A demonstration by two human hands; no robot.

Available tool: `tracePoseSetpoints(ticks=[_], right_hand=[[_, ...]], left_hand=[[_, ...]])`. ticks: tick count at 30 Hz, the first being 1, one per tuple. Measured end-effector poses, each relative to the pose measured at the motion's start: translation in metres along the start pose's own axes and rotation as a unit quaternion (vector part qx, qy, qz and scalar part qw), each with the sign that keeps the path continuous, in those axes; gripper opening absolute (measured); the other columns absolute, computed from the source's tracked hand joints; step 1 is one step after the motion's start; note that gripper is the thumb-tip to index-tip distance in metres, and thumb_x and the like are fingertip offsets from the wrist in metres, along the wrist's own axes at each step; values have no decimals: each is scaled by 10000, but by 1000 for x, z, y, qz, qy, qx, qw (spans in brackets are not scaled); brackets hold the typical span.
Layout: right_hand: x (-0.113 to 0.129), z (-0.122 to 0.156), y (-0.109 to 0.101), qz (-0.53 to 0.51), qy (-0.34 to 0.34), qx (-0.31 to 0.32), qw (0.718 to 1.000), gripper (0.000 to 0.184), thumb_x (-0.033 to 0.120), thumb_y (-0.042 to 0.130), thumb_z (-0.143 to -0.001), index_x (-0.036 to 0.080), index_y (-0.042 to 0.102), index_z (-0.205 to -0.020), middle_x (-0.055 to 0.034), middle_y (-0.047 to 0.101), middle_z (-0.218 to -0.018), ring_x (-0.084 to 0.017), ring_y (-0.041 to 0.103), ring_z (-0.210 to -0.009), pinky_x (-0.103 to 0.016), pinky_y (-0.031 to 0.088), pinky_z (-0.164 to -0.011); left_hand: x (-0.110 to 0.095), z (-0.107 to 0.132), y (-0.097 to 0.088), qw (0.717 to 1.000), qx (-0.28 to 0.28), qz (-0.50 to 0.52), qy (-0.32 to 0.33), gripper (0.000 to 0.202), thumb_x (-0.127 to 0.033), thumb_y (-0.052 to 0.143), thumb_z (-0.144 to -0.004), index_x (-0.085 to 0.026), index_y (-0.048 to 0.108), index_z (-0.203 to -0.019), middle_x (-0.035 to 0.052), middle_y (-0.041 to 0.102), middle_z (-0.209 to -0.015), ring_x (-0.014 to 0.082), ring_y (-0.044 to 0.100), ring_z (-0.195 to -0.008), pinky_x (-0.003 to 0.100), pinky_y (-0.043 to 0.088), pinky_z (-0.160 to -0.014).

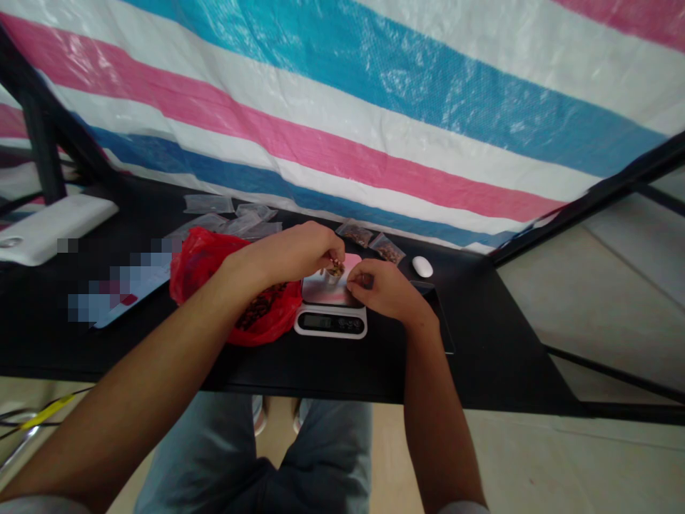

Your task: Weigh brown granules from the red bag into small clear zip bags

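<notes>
Right now, the left hand (313,246) is over a small cup (332,278), with its fingertips bent close together at the top. I cannot tell if they pinch any of the brown bits (336,270) in the cup. The cup stands on the scale (332,324). The right hand (384,287) is just beside the cup, its fingers curled in; I cannot tell if it has hold of something. Left of the scale sits a red bag (287,318) with dark bits (260,307) inside. Two little bags (387,248) lie behind, near a white mouse (422,267).
</notes>
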State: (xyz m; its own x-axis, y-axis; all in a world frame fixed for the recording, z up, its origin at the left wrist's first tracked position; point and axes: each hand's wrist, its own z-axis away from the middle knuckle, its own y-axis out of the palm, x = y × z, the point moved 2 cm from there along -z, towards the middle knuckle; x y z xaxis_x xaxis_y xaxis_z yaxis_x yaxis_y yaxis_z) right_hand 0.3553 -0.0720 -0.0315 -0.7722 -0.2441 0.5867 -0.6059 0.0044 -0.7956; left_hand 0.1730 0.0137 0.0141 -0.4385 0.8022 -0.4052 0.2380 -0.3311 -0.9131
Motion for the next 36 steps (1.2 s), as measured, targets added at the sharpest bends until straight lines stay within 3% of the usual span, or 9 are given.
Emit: tracePoseSetpoints(ticks=[6,13,17,22,36], right_hand=[[-2,0,0,7,7,16,1000,174,40,634,-770,184,718,-722,4,701,-688,-140,624,-618,-264,441,-612],[-4,-3,-6,1,-43,-140,989,104,177,654,-917,192,750,-880,-37,753,-848,-174,659,-762,-301,482,-711],[-3,-6,-3,-29,-53,-184,981,79,239,699,-941,206,771,-940,-33,773,-866,-176,667,-770,-307,500,-730],[1,-7,2,-34,-58,-177,982,61,227,748,-915,212,795,-951,-31,786,-876,-175,670,-757,-311,517,-744],[8,-9,10,-17,-125,-154,980,87,208,700,-969,210,787,-957,-71,809,-1003,-222,734,-956,-377,552,-913]], left_hand=[[-4,-1,-3,1000,-15,-5,4,244,-155,587,-935,-190,795,-1056,60,799,-1081,196,720,-996,275,488,-876],[-3,0,1,999,-30,15,20,225,-123,598,-941,-181,786,-1049,50,798,-1051,184,724,-959,259,484,-831],[2,1,7,996,-52,72,21,214,-95,619,-919,-183,759,-1056,28,802,-1006,173,731,-935,242,493,-799],[6,4,11,989,-79,120,29,129,-100,654,-887,-173,686,-988,20,780,-969,169,729,-914,243,512,-797],[10,12,16,986,-104,124,46,221,-89,559,-911,-171,644,-1097,56,729,-1075,190,706,-996,297,548,-882]])
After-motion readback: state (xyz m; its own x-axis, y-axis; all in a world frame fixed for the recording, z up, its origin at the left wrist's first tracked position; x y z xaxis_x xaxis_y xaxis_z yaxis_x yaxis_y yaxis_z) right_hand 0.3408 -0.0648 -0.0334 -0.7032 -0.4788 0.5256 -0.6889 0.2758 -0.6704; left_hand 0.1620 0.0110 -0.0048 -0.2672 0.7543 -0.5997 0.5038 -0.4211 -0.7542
